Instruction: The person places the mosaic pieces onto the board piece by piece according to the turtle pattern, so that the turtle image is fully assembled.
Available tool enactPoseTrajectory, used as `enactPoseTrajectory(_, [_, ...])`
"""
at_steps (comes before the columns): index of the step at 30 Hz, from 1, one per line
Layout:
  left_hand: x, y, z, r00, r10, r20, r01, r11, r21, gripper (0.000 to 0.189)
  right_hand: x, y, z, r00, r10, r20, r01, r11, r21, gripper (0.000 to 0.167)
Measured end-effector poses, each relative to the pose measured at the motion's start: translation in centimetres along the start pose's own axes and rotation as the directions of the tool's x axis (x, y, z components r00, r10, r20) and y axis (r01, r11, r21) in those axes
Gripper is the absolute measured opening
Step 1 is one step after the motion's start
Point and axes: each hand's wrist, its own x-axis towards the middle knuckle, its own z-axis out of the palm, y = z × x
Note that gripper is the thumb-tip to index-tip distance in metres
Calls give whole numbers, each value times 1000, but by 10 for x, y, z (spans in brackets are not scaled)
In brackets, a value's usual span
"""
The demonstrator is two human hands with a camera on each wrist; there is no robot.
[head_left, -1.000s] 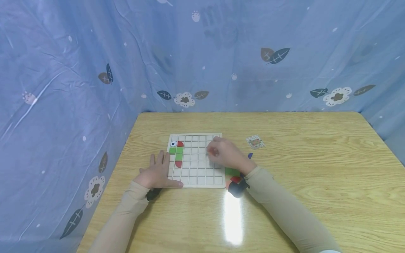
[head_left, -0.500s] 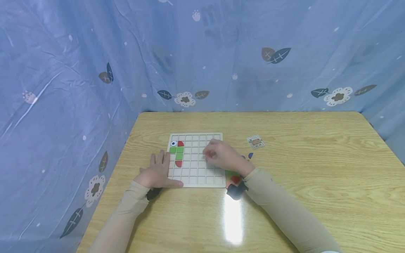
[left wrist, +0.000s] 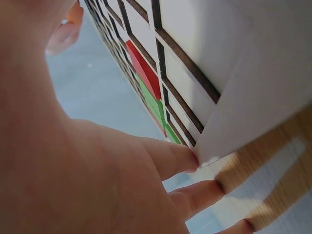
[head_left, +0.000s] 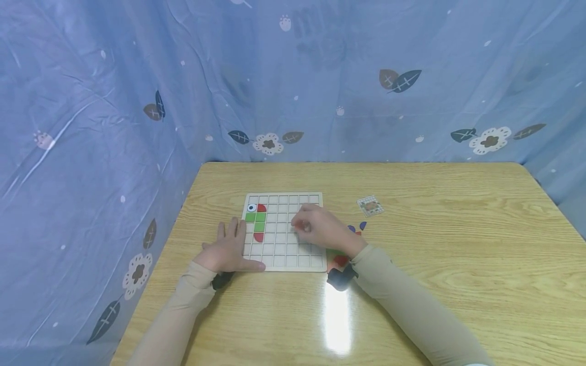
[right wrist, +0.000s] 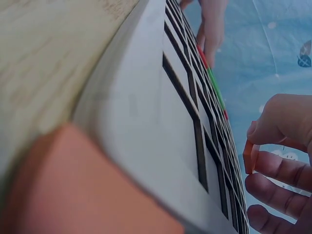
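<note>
Table is light wood-grain; white grid board lies flat on it; glare streak on the wood, near side of the board by its right corner; small picture card sits right of the board, apart from it, slightly angled; also right of the board, two blue pieces, small red piece near them; green piece, larger red piece and salmon piece bunch just beside the board's near right corner, partly hidden; can't tell if those overlap.
</note>
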Motion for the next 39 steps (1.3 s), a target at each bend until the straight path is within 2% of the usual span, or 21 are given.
enactPoseTrajectory(9, [0, 1, 0, 1000, -6, -2, 6, 1000, 7, 141, 0, -7, 0, 999, 27, 24, -28, 998, 48, 16])
enactPoseTrajectory(25, [-2, 1, -1, 1000, -11, 3, 11, 1000, 0, 141, 3, -19, 7, 999, -2, 41, -2, 995, 95, 14])
enactPoseTrajectory(33, [-3, 1, 0, 1000, -13, -5, 13, 1000, 5, 140, 10, -20, 12, 999, 16, 42, -20, 995, 99, 14])
enactPoseTrajectory(39, [-3, 3, -1, 1000, -18, -1, 18, 1000, -5, 139, 22, -22, 14, 999, 7, 34, -12, 990, 139, 16])
